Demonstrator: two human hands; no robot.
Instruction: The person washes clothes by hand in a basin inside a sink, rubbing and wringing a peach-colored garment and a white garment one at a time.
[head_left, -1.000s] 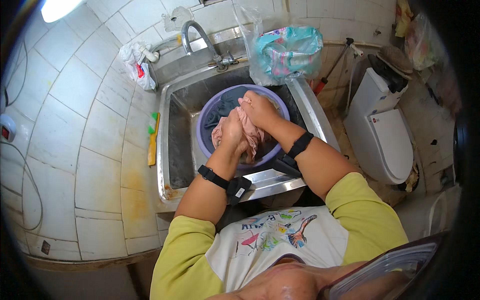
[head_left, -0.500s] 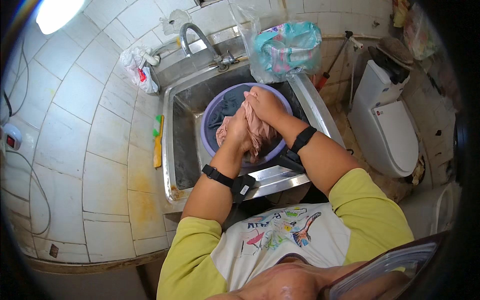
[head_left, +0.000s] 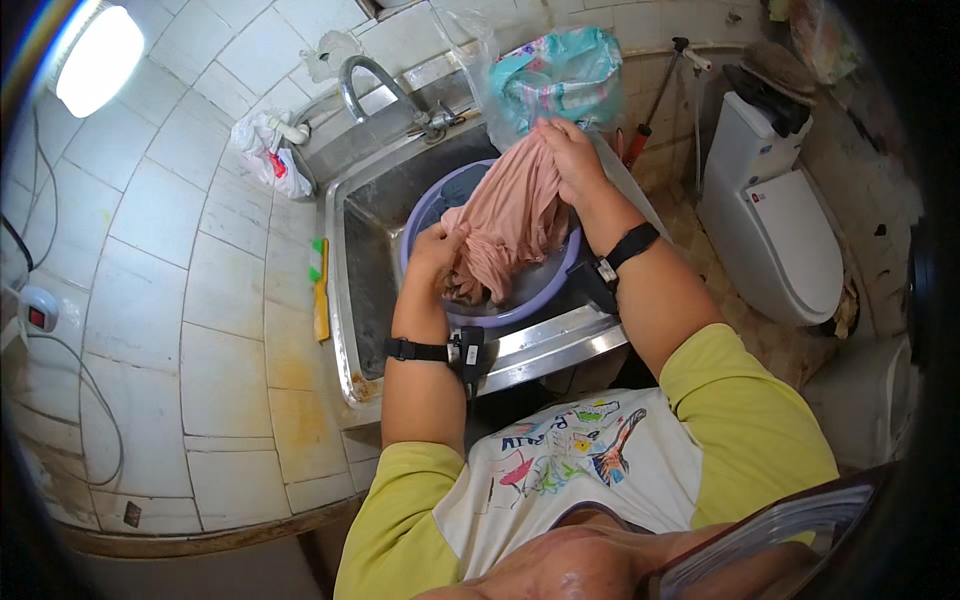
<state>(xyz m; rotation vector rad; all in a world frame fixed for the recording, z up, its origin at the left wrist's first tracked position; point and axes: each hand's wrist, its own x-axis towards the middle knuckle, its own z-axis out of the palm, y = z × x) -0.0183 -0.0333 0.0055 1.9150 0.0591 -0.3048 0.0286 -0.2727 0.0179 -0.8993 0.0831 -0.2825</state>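
A pink cloth garment (head_left: 515,215) is stretched between my two hands above a purple basin (head_left: 538,306). My left hand (head_left: 434,252) is closed on its lower left part, near the basin's left rim. Higher up and to the right, my right hand (head_left: 575,160) grips its upper edge. The garment's lower end hangs bunched inside the basin, and its exact kind does not show. Behind it, a dark blue-grey cloth (head_left: 462,188) lies in the basin, partly hidden by the pink one. The basin stands in a metal sink (head_left: 372,290).
A curved faucet (head_left: 385,85) rises at the sink's back. Behind my right hand sits a clear plastic bag with a teal package (head_left: 560,80). A yellow-handled brush (head_left: 320,290) lies left of the sink, below a white plastic bag (head_left: 272,150). A toilet (head_left: 770,220) stands at the right.
My hands have moved apart, the right one up and right, the left one slightly left. The pink garment, bunched between them before, is now spread out.
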